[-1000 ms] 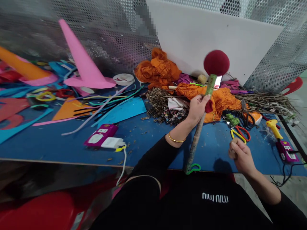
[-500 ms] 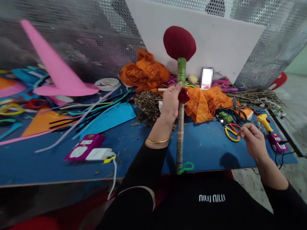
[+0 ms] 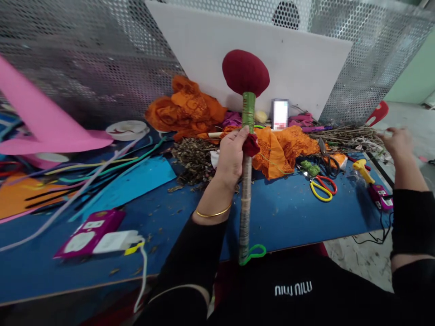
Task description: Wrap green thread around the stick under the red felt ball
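Observation:
My left hand (image 3: 231, 156) is closed round a long wrapped stick (image 3: 245, 199) near its upper part, with a dark red fabric piece (image 3: 251, 145) at the fingers. The stick stands upright, topped by a green-wrapped section and a round dark red ball (image 3: 245, 72). A green loop (image 3: 256, 251) sits at its lower end. Raised at the far right, beyond the table's edge, my right hand (image 3: 399, 142) has its fingers bent together; anything between them is too small to make out.
Scissors with red and yellow handles (image 3: 321, 190), green yarn (image 3: 310, 167), dark scissors (image 3: 328, 158) and a yellow glue gun (image 3: 363, 170) lie at the right. Orange cloth (image 3: 282, 149) and a lit phone (image 3: 280, 114) are behind. Purple power strip (image 3: 90, 233) lies left.
My right hand has moved up and right, away from the scissors. The view has turned rightward, so the table items appear further left. My left hand still holds the stick.

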The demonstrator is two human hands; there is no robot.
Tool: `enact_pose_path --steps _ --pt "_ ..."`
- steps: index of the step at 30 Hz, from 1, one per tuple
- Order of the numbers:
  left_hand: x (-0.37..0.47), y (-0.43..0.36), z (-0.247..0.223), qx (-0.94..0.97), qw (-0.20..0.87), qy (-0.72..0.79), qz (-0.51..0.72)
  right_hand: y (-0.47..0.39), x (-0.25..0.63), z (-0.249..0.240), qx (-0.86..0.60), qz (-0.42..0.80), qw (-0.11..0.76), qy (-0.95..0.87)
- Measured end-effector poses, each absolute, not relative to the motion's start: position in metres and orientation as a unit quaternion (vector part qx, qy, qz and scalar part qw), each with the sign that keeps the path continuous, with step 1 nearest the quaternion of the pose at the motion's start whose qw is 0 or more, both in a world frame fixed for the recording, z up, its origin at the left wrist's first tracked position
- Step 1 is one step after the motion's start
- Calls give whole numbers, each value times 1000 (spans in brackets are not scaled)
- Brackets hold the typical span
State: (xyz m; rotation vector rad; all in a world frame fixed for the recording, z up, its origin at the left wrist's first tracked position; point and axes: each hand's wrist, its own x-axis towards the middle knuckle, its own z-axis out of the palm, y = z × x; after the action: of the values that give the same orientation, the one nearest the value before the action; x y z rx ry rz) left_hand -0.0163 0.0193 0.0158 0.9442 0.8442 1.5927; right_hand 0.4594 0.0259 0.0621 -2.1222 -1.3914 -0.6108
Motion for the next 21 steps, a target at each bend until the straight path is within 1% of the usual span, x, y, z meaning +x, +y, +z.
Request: enact_pose_path --steps 3,5,7,11,13,15,17,18,21 --pt "-15 19 15 391 525 347 672 18 436 54 -800 -285 285 -444" --pt "-13 18 15 392 527 344 672 14 411 43 -767 -290 299 -487" --pt "-11 17 15 399 538 332 664 11 387 29 -731 -251 304 -558" --pt "-10 15 16 403 554 318 655 -6 346 -5 -697 -128 305 -636" --pt "-9 15 17 403 560 320 649 -21 337 -20 -639 -94 279 -711" --pt "-9 14 18 395 571 320 644 -36 342 -32 -664 -80 256 -698" --pt "-8 13 20 385 587 309 642 -50 359 -40 -771 -135 246 -572" --pt "-7 12 21 381 595 301 640 -55 370 -43 -800 -166 232 -527" --pt "-3 10 23 372 623 287 626 -64 400 -51 -798 -232 208 -516"
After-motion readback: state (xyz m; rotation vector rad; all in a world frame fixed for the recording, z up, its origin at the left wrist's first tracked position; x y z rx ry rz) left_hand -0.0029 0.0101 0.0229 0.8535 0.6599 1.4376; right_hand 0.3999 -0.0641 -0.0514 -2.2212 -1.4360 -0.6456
